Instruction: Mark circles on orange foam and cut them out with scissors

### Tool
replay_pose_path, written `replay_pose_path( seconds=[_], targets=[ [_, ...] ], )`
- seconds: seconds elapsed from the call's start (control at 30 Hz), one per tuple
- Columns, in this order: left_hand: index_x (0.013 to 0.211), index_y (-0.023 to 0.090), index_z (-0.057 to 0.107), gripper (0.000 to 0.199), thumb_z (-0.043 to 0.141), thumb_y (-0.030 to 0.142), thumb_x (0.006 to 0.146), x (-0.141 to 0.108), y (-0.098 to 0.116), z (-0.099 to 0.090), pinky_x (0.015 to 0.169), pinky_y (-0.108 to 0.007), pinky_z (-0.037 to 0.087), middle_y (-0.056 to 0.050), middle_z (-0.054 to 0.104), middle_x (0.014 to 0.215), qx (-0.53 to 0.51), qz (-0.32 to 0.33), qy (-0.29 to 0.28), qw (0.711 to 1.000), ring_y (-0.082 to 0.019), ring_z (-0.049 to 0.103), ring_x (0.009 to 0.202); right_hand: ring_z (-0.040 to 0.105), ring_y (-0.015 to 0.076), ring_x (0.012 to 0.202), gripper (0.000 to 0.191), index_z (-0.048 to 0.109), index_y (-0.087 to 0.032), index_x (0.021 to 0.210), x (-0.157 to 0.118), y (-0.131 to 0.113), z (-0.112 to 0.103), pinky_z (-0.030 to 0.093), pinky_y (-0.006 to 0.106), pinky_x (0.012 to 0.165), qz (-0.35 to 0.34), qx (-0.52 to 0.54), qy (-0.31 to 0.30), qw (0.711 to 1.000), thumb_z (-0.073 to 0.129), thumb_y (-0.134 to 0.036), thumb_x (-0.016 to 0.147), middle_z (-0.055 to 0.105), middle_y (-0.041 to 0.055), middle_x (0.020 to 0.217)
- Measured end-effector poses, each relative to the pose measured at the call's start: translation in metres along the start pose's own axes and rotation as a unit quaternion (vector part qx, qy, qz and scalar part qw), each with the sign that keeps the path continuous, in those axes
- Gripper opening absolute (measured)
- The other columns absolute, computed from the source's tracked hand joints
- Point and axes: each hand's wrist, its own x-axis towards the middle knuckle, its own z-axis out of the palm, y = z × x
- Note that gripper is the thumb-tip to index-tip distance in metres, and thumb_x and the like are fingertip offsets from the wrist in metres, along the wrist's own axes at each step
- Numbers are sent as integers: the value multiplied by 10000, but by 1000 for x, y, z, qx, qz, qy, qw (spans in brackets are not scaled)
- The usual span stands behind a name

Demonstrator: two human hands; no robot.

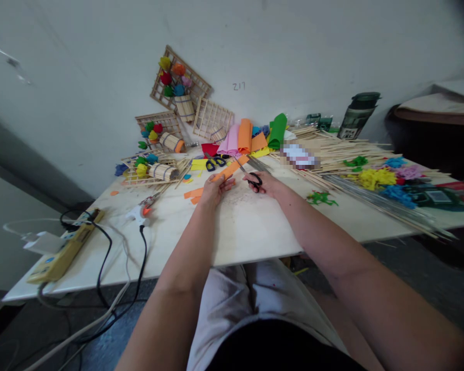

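My left hand [216,189] is closed on an orange strip [232,168], paper or felt, which slants up and to the right from the fingers. My right hand [265,184] grips a pair of scissors [254,180] by its black handles. The blades point up and left, close to the strip's far end; whether they touch it I cannot tell. More orange pieces [193,194] lie on the table left of my left hand. Beyond the hands rests a second pair of scissors [215,163] with dark blue handles, beside a yellow piece [199,164].
Rolled coloured sheets [245,136] and bamboo lattices with flowers [181,85] stand along the wall. Thin sticks [332,149] and yellow fuzzy pieces [377,179] cover the right side. A glue gun [139,212], its cord and a power strip [65,247] occupy the left. A bottle [359,116] stands back right.
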Motion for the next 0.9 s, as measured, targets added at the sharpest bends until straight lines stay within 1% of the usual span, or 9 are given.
replay_pose_path(
  seconds=[0.13, 0.23, 0.4, 0.53, 0.63, 0.8, 0.9],
  targets=[
    [896, 163, 452, 279, 687, 170, 746, 1, -1, -1, 743, -351, 550, -130, 677, 966, 2, 1, -4, 1000, -220, 689, 836, 425, 41, 359, 240, 642, -118, 867, 1, 1, 0, 226, 150, 302, -3, 3, 4, 1000, 610, -354, 841, 513, -40, 493],
    [889, 169, 443, 266, 671, 165, 753, 2, -1, -1, 738, -359, 553, -128, 679, 973, 7, 5, -6, 1000, -222, 691, 833, 419, 40, 357, 226, 644, -119, 847, 1, 1, 0, 257, 147, 312, 1, 10, 8, 1000, 616, -342, 839, 509, -39, 489],
    [866, 164, 441, 203, 619, 121, 778, 2, -1, -1, 689, -320, 558, -122, 686, 944, 7, 7, -2, 1000, -211, 696, 797, 405, 39, 353, 191, 641, -114, 807, -1, -2, 4, 282, 144, 320, 12, 19, 24, 999, 605, -296, 851, 496, -37, 481],
    [875, 166, 450, 232, 652, 143, 762, 1, -1, -1, 686, -313, 560, -123, 684, 963, 7, 3, 0, 1000, -220, 690, 847, 403, 36, 362, 163, 644, -115, 793, 0, -3, 4, 295, 136, 326, 13, 21, 32, 999, 602, -261, 851, 491, -36, 479],
    [895, 167, 443, 256, 659, 144, 758, 2, -2, -1, 679, -321, 560, -139, 680, 983, 5, 2, -1, 1000, -227, 690, 841, 397, 36, 363, 151, 650, -112, 791, 1, -2, 4, 302, 137, 331, 9, 17, 36, 999, 608, -248, 844, 493, -35, 481],
    [892, 168, 430, 226, 616, 104, 782, 4, -2, -2, 596, -277, 557, -122, 694, 914, -6, 1, 2, 1000, -202, 696, 756, 376, 38, 358, 167, 640, -106, 725, 4, -1, 6, 286, 144, 329, 8, 22, 46, 999, 601, -219, 841, 459, -39, 451],
    [887, 138, 470, 159, 582, 75, 793, 5, -2, -2, 603, -269, 559, -129, 695, 866, -13, 1, 6, 1000, -195, 696, 726, 369, 35, 352, 161, 637, -107, 733, 6, 0, 6, 278, 145, 333, 5, 17, 49, 999, 606, -226, 837, 459, -44, 449]
  ],
)
